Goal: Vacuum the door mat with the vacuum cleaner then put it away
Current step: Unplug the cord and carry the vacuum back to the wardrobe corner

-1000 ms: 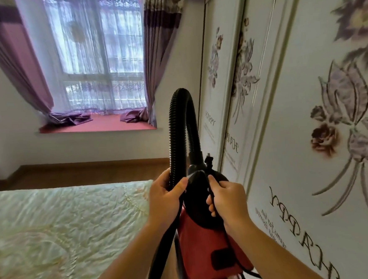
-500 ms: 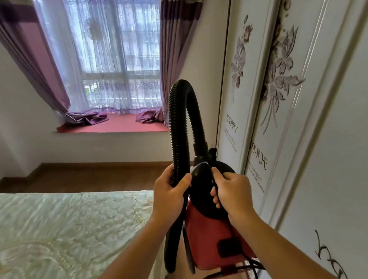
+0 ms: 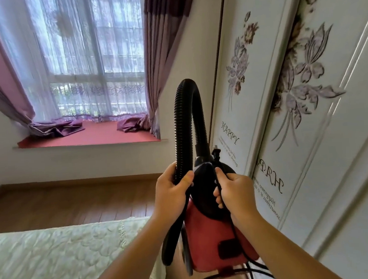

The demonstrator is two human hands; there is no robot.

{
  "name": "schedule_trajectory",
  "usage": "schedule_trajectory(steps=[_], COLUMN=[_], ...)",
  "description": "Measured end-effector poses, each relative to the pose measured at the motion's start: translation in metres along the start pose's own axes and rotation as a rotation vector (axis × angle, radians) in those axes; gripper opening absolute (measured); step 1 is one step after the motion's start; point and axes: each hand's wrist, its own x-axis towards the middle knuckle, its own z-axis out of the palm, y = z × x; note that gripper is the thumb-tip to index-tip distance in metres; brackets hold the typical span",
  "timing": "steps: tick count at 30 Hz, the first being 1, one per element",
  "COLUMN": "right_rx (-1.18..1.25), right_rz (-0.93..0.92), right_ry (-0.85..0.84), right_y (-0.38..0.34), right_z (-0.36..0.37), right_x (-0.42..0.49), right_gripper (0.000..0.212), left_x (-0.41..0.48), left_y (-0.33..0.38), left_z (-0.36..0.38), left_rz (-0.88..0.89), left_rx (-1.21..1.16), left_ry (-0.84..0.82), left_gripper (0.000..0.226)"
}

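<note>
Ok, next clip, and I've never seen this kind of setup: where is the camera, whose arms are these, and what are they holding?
No machine here: a person wears a wide-angle camera on the head, so this single view looks forward and down their own arms. The left hand has its grip round the black ribbed hose. The right hand grips the black top of the red vacuum cleaner, with its power cord caught in the same grip. The cleaner is held above the wooden floor, between a quilted bed and flower-printed wardrobe doors. A curtained window lies ahead. No door mat is in view.
</note>
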Motion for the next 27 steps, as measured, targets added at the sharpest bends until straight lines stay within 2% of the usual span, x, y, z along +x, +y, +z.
schedule_trajectory(steps=[13, 22, 27], right_rx=[0.078, 0.051, 0.042], right_rz=[0.055, 0.029, 0.005], right_ry=[0.02, -0.069, -0.065], right_y=[0.018, 0.017, 0.008], right_z=[0.026, 0.038, 0.051], right_x=[0.174, 0.324, 0.391], right_gripper=[0.042, 0.045, 0.045], left_x=[0.149, 0.268, 0.33], left_y=[-0.086, -0.147, -0.17], left_z=[0.051, 0.103, 0.117], left_rz=[-0.06, -0.083, -0.063], left_rx=[-0.005, -0.024, -0.028], left_ry=[-0.053, 0.014, 0.02], left_gripper=[0.011, 0.011, 0.011])
